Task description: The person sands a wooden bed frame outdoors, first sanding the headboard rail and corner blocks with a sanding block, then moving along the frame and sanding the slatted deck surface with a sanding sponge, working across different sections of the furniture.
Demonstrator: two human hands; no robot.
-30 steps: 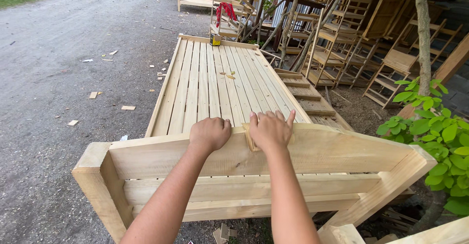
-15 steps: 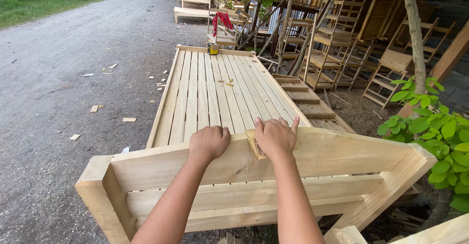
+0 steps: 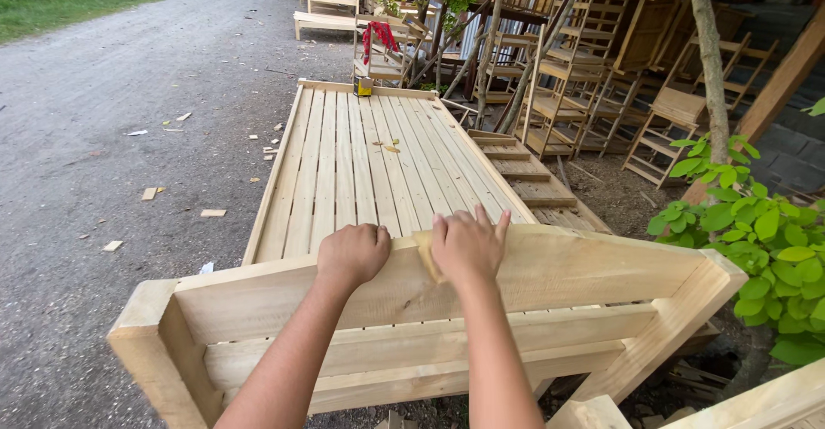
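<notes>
Sanding looks like the step in hand: the right hand (image 3: 467, 244) presses flat on sandpaper (image 3: 427, 253) against the headboard (image 3: 550, 274), while at its 9 o'clock the left hand (image 3: 353, 253), clenched, grips the same top rail. Slats (image 3: 361, 162) stretch toward 12 o'clock. Steady, even pressure seems needed.

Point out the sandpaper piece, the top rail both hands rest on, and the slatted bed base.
sandpaper piece (image 3: 425, 253), head view, exposed left edge.
top rail (image 3: 584, 270), head view, bare face.
slatted bed base (image 3: 361, 162), head view, middle slats.
</notes>
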